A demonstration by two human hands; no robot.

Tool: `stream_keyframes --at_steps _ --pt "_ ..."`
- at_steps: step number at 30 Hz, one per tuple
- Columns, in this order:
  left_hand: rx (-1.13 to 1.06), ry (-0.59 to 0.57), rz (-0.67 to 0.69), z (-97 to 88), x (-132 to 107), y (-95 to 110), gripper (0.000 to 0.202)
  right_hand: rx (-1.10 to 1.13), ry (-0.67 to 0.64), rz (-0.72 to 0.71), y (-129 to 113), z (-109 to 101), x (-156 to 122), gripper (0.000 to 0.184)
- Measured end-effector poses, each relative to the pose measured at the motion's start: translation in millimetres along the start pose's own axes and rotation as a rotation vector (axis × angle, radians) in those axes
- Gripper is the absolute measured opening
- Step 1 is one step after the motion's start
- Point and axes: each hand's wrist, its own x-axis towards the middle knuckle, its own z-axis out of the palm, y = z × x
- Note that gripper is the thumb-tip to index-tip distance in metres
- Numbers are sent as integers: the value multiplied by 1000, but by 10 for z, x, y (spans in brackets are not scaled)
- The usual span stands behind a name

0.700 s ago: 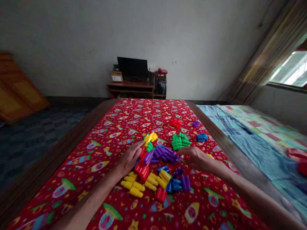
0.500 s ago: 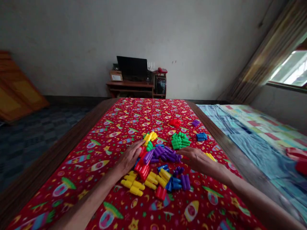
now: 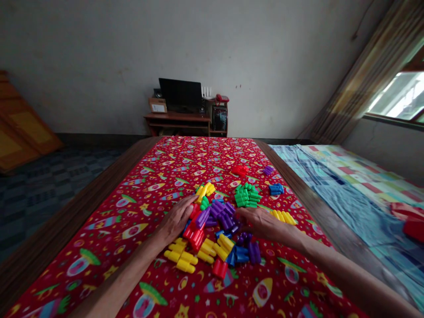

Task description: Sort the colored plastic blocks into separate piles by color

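Note:
A heap of plastic building blocks (image 3: 215,229) in purple, red, yellow, blue and green lies on a red rocket-print cloth (image 3: 132,221). My left hand (image 3: 175,218) lies flat against the heap's left side, fingers stretched out and touching red and purple blocks. My right hand (image 3: 261,223) rests at the heap's right side, fingers extended toward the purple blocks (image 3: 221,214). Neither hand lifts a block. Yellow blocks (image 3: 283,216) show just behind my right hand.
Farther back on the cloth sit a green block cluster (image 3: 247,195), a yellow cluster (image 3: 205,190), a blue one (image 3: 275,189), a red one (image 3: 240,170) and a purple one (image 3: 267,169). A striped sheet (image 3: 347,190) lies to the right, and a desk with a monitor (image 3: 185,110) stands by the wall.
My right hand has slid left along the cloth, closer into the purple blocks, uncovering yellow blocks behind it. My left hand has stayed against the heap.

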Motion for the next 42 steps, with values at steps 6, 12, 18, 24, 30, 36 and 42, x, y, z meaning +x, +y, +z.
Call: stream_keyframes --at_steps 6,12,18,24,30,36,42 --pt "17 -7 4 19 8 -33 58 -78 -98 -44 0 -25 87 16" --pt "34 14 0 28 3 -62 58 -32 -91 -99 85 -75 85 20" --pt "34 23 22 66 8 -135 58 -81 -22 -76 364 -435 47 27" --pt "12 -3 -3 18 -9 -78 55 -255 157 356 1230 -807 188 37" --pt "-4 -11 11 -7 -20 -58 51 -388 125 757 1818 -777 489 51" --pt "-15 32 -13 53 -28 -127 52 -429 51 857 1703 -771 636 43" --pt "19 26 8 76 -34 -175 58 -253 134 382 1128 -735 608 28"
